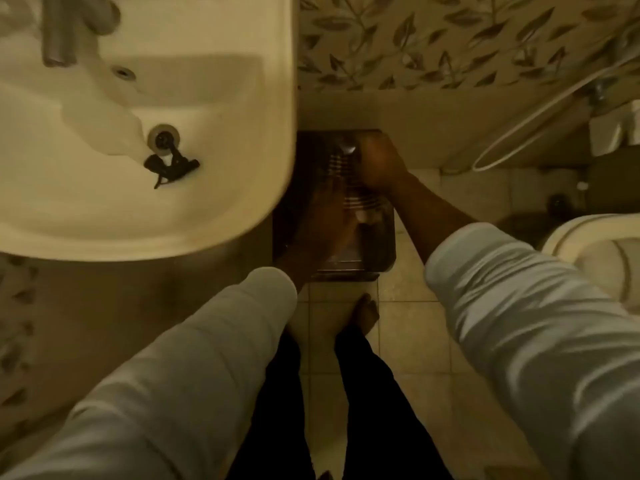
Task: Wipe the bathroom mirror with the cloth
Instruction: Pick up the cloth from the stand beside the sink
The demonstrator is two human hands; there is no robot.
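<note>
**Two hands at the mirror on the floor**

On my remote feed, a bare foot [363, 317] stands on the beige floor tiles [408, 327] below dark trousers. Just past it, the dark, round-cornered rectangular mirror [377, 244] sits at floor level with its far end at the wall. It is between the white ceramic sink [214, 209] and the white toilet [588, 244]. The left hand [323, 233] lies over the glass, smeared by blur; I cannot tell whether it is spread or holding anything. Pale stripes [360, 202] show on the glass: cloth or reflection, I cannot tell. The right hand [379, 164] curls over the mirror's top edge, gripping it. Farther left, a white spray bottle with a black trigger [104, 133] lies in the basin.
</note>
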